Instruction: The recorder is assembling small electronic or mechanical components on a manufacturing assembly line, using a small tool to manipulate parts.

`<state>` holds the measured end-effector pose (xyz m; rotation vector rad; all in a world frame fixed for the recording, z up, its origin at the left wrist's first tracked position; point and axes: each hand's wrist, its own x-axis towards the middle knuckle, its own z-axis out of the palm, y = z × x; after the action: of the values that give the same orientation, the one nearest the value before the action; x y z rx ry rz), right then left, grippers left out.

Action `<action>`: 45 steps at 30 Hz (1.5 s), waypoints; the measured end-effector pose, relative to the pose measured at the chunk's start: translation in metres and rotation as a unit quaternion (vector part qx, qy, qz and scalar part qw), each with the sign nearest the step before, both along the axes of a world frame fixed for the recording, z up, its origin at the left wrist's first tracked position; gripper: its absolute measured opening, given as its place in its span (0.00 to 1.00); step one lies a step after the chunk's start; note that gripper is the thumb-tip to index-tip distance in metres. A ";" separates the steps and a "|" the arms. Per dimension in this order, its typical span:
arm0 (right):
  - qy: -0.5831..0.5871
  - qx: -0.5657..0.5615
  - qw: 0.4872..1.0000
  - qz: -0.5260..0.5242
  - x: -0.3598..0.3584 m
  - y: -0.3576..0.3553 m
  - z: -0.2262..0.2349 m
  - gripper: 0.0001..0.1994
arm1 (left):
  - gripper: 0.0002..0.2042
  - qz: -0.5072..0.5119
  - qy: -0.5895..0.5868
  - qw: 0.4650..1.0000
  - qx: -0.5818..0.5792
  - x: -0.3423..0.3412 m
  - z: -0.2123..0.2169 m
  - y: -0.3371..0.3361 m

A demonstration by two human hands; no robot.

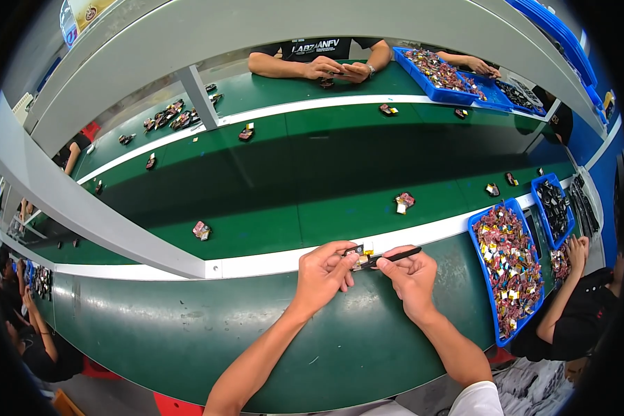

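My left hand (322,276) pinches a small part (358,258) with black, yellow and white areas, just above the front of the green table. Much of that part is hidden by my fingers. In my right hand (412,281) is a slim black tool (403,254) that looks like tweezers, gripped between thumb and fingers. Its tip points left and meets or nearly meets the part; I cannot tell which. Both hands are close together beside the white rail (284,256).
Beyond the rail runs a green belt (298,208) carrying scattered small assemblies (405,202). At right stand a blue tray (496,291) heaped with red, white and yellow parts and a smaller blue tray (567,225) of black pieces. A grey post (139,236) slants at left. Other people work around.
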<state>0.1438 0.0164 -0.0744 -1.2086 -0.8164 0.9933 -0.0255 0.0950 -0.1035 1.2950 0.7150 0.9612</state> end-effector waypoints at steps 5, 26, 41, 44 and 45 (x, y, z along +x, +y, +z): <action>0.002 -0.006 1.000 -0.003 -0.001 0.002 0.001 0.07 | 0.10 0.001 0.004 1.000 0.001 0.001 0.000 0.001; -0.072 0.084 0.994 0.011 0.006 0.000 -0.012 0.08 | 0.11 -0.077 -0.036 0.996 -0.034 -0.006 0.001 0.010; -0.076 0.101 0.992 -0.003 0.002 -0.001 -0.016 0.08 | 0.11 -0.069 -0.056 0.994 -0.059 -0.005 0.001 0.010; -0.082 0.102 0.991 -0.009 0.000 -0.001 -0.017 0.07 | 0.12 -0.069 -0.046 0.995 -0.054 -0.004 0.000 0.010; -0.081 0.103 0.991 -0.014 0.001 -0.001 -0.017 0.07 | 0.12 -0.068 -0.046 0.995 -0.053 -0.003 0.000 0.010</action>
<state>0.1444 0.0156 -0.0910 -1.1289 -1.0016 0.7730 -0.0286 0.1045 -0.1034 1.1830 0.5899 0.8555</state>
